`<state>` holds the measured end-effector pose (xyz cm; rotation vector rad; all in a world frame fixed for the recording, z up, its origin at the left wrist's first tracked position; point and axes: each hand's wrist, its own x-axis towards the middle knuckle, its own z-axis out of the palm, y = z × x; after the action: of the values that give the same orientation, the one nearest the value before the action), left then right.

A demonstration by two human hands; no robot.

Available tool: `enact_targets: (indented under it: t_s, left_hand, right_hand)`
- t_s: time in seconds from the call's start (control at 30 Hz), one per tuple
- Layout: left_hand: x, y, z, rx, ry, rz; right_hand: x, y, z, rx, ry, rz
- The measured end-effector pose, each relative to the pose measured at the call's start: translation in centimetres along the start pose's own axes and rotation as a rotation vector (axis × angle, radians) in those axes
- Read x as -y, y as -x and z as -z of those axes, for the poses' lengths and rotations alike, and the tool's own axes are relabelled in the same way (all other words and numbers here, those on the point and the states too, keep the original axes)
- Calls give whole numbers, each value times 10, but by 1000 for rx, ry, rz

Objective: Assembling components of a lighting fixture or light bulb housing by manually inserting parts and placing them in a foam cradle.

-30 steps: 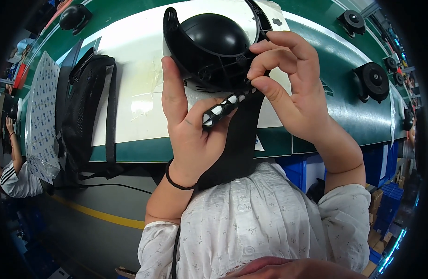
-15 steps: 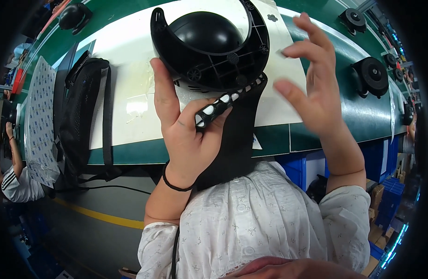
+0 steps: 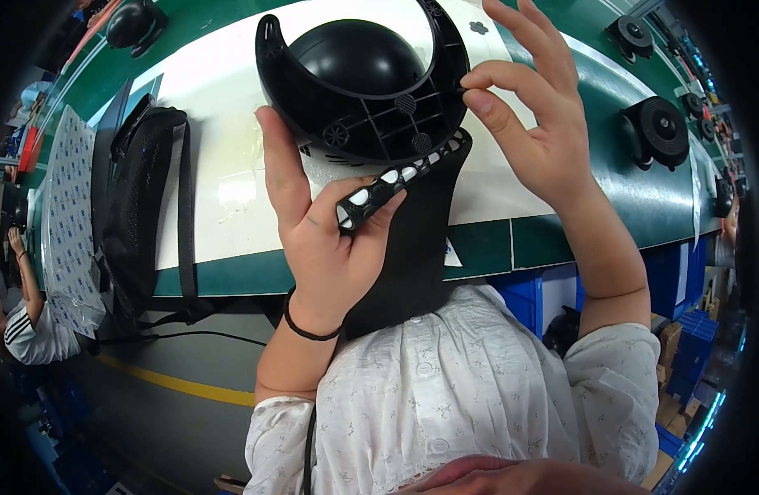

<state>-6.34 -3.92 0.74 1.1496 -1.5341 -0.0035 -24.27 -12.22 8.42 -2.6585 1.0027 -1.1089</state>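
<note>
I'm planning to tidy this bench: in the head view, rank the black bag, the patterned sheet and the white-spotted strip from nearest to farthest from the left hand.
From the left hand:
1. White-spotted strip: held in that hand.
2. Black bag: to the hand's left.
3. Patterned sheet: farther left, beyond the bag.

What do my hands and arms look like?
Both the left hand and right hand are ungloved. A thin black band circles the left wrist; the right wrist shows none. The white sleeves, with a small scattered print, end near the elbows.
</note>
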Motion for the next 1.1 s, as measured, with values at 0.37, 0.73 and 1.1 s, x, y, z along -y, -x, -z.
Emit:
enact_targets:
  t_s: [0.37, 0.73, 1.1]
  left_hand:
    - [1, 0, -2, -24, 41, -6]
    - [1, -1, -1, -4, 6, 0]
    - [1, -2, -3, 1, 8, 8]
  right_hand:
    - [-6, -11, -5, 19, -293, -116]
    - [-11, -2, -12, -96, -150, 6]
    - [-17, 17, -15, -36, 268, 251]
